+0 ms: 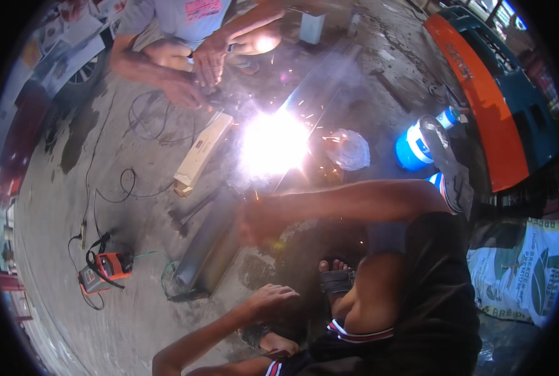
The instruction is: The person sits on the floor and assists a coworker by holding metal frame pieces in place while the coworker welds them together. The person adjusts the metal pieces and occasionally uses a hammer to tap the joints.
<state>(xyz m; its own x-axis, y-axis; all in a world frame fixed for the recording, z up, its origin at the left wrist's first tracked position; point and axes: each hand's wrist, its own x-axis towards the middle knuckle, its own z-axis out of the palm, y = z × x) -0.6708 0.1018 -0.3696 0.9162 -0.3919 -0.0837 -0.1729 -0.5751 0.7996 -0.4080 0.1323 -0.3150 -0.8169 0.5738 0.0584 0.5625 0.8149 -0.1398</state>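
A long dark metal bar (209,245) runs across the concrete floor, away from me and to the right. My right hand (259,219) is closed against its near part, seemingly gripping it; the fingers are blurred. Lower down, my left hand (273,301) hovers near my legs, fingers extended and holding nothing. Beyond my right hand a glaring welding arc (274,143) throws sparks and smoke, and its glare hides the middle of the bar. Across from me, a squatting co-worker's hands (198,78) are close to the arc; the tool there is mostly lost in glare.
Left of the bar lie a long cardboard box (204,152) and a hammer-like tool (187,215). An orange welding machine (107,271) has trailing cables. To the right are crumpled clear plastic (350,150), a blue can (411,149), an orange-and-teal panel (485,103) and a printed sack (517,272).
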